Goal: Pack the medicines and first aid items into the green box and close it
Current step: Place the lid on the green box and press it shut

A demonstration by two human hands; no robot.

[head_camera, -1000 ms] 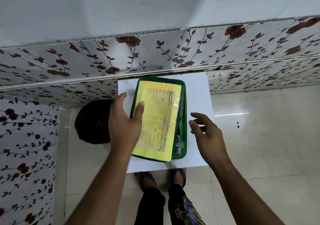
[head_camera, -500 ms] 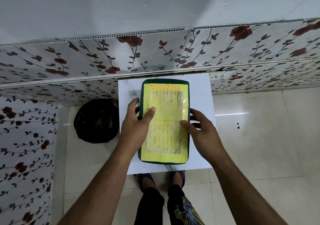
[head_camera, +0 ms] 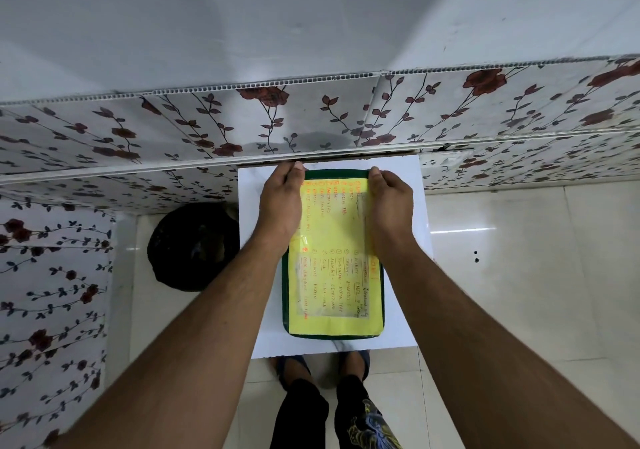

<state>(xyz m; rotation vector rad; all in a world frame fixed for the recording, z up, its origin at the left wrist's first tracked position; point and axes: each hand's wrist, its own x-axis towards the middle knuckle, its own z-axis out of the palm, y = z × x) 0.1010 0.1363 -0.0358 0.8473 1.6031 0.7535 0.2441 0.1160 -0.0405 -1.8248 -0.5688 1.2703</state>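
The green box (head_camera: 332, 333) lies flat on a small white table (head_camera: 401, 310), its lid down. A yellow sheet (head_camera: 329, 261) with orange handwriting covers the lid's top. My left hand (head_camera: 280, 203) rests on the far left corner of the lid, fingers curled over its far edge. My right hand (head_camera: 391, 203) presses the far right corner in the same way. Whatever is inside the box is hidden by the lid.
The table stands against a low ledge clad in rose-patterned panels (head_camera: 311, 119). A black round bin (head_camera: 192, 246) sits on the tiled floor just left of the table. My feet in sandals (head_camera: 322, 365) show below the table's near edge.
The lid, half raised a second ago, has swung down flat onto the box. Both hands slid from the lid's middle to its far corners.
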